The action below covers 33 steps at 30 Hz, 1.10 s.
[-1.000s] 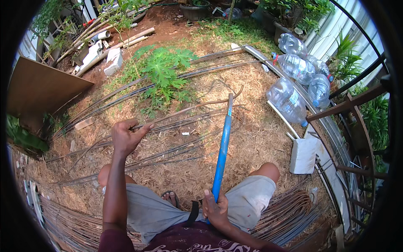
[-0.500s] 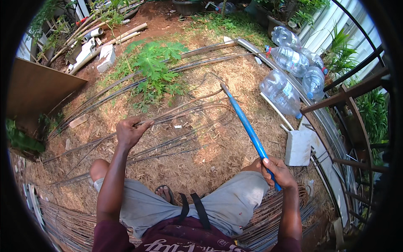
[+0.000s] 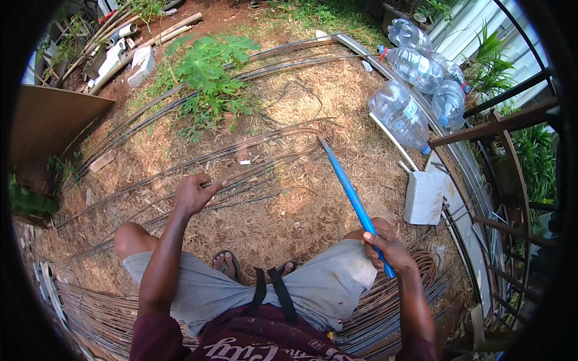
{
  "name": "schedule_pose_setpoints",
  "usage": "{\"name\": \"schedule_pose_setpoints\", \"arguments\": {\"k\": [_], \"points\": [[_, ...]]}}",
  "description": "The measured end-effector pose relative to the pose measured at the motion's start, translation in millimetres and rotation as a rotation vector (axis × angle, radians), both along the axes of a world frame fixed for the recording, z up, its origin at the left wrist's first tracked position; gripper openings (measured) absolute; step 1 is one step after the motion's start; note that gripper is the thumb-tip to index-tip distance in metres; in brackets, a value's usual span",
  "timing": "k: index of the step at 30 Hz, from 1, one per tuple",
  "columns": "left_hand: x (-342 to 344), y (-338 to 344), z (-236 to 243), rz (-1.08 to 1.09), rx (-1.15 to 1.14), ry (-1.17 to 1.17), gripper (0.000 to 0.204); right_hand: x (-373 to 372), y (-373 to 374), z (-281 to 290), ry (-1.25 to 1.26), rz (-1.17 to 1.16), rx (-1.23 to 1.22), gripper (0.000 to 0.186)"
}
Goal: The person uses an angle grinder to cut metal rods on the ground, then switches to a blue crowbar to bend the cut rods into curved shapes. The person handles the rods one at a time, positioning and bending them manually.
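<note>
My right hand (image 3: 388,246) grips the lower end of a long blue pipe (image 3: 353,198) above my right knee. The pipe slants up and away, its narrow dark tip over the bent ends of thin steel rods (image 3: 265,137) lying on dry grass. To the left, my left hand (image 3: 200,194) hovers over the nearer rods, its fingers drawn together. Whether a rod sits between those fingers is hard to make out.
Rusty and dark rods (image 3: 96,313) lie in a large bundle around my feet. On the right are a pale block (image 3: 423,198), several clear plastic bottles (image 3: 415,69) and a brown metal frame (image 3: 503,129). A leafy plant (image 3: 208,69) grows ahead; a brown board (image 3: 57,126) stands left.
My left hand has drawn nearer to me, away from the rod it held toward the pipe's tip. The blue pipe's tip has come lower and nearer. My right hand keeps its grip.
</note>
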<state>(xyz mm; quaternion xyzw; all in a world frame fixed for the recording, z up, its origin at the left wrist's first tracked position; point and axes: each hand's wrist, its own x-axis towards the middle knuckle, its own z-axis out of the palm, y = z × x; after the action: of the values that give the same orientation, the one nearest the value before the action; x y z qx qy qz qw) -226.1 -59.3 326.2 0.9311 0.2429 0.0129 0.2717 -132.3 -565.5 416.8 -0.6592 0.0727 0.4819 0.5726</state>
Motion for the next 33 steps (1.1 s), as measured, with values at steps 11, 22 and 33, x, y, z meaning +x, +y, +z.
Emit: {"name": "schedule_pose_setpoints", "arguments": {"k": [11,22,33], "points": [[-3,-11,39,0.159,0.103,0.040,0.075,-89,56,6,-0.002,-0.250,0.030,0.034],[-4,-11,62,0.311,0.202,0.007,0.076,-136,190,-31,-0.029,-0.489,0.304,0.027],[8,7,51,0.202,0.161,-0.042,0.074,-139,262,-39,-0.019,-0.658,0.408,0.029]]}}
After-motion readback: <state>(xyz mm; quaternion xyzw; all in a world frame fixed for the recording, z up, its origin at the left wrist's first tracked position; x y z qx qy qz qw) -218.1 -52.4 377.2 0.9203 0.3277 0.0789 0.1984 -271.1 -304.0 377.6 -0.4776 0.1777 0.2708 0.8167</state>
